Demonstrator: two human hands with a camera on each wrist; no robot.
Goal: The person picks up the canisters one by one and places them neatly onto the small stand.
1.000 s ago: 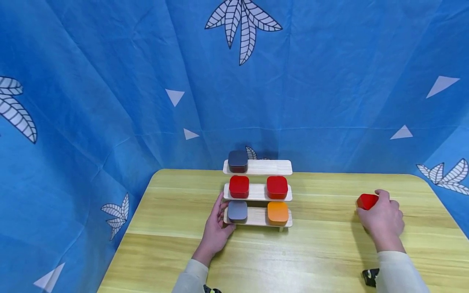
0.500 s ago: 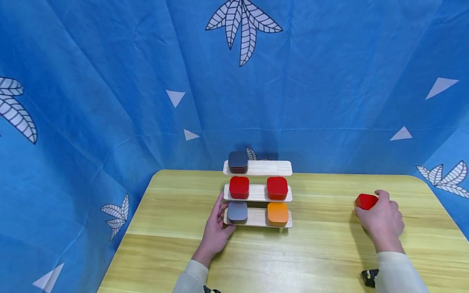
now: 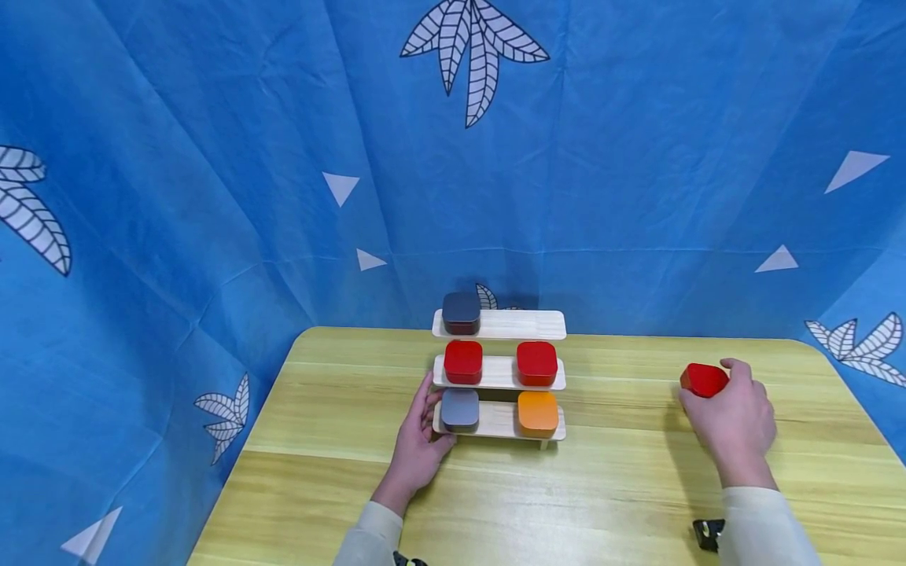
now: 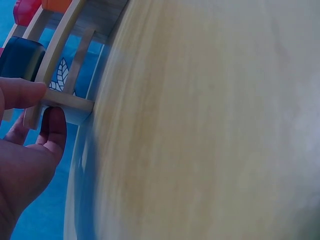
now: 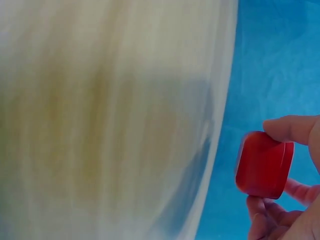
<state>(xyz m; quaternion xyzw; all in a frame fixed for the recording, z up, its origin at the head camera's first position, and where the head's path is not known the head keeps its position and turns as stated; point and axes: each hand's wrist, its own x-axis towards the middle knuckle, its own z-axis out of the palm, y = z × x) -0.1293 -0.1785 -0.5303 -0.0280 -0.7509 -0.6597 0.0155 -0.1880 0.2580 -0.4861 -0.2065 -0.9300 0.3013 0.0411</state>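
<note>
A small three-tier wooden stand is near the table's back edge in the head view. My left hand grips the left end of its lowest board. In the left wrist view the thumb presses on top of that board and the fingers curl below. Off to the right, my right hand holds a red rounded-square box between thumb and fingers. The right wrist view has this red box tilted in the fingertips, apart from the table.
A dark navy box stands on the top tier's left. Two red boxes, left and right, share the middle tier. Below are a grey box and an orange box. A blue patterned cloth hangs behind the table.
My right hand has moved slightly left and up in the head view, carrying the red box with it. My left hand keeps its place on the stand.
</note>
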